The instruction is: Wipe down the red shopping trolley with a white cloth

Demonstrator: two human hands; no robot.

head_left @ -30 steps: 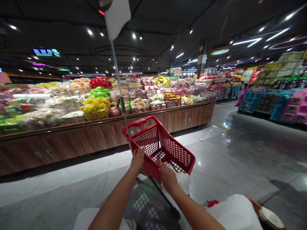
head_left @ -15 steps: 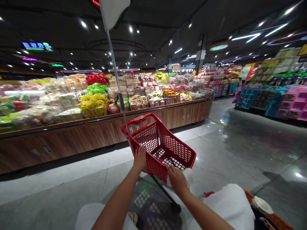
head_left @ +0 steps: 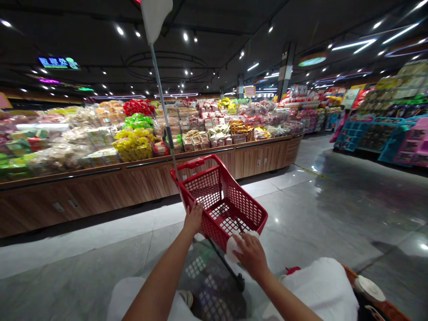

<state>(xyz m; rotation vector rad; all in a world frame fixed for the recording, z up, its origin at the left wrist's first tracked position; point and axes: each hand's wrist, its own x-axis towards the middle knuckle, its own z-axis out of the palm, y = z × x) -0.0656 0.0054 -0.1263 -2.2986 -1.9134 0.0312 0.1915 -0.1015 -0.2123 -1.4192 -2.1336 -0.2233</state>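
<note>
A small red plastic shopping cart (head_left: 240, 203) stands on the grey floor in front of me, its basket holding nothing I can see. My left hand (head_left: 193, 218) grips the near left rim of the basket, fingers curled over it. My right hand (head_left: 251, 254) presses a white cloth (head_left: 231, 246) against the near right corner of the basket. A thin metal pole (head_left: 162, 100) rises from the cart's left side and carries a white flag (head_left: 154, 15) at the top.
A long wooden display counter (head_left: 133, 178) piled with packaged snacks runs along the left and centre. Blue and pink racks (head_left: 377, 138) stand at the right. A white bag (head_left: 321, 285) and a round lidded container (head_left: 370, 289) lie at the lower right. Glossy floor stretches ahead on the right.
My right hand with the white cloth has slid from the basket's rear wall toward its right corner. The cart has turned slightly. My left hand keeps its hold on the rim.
</note>
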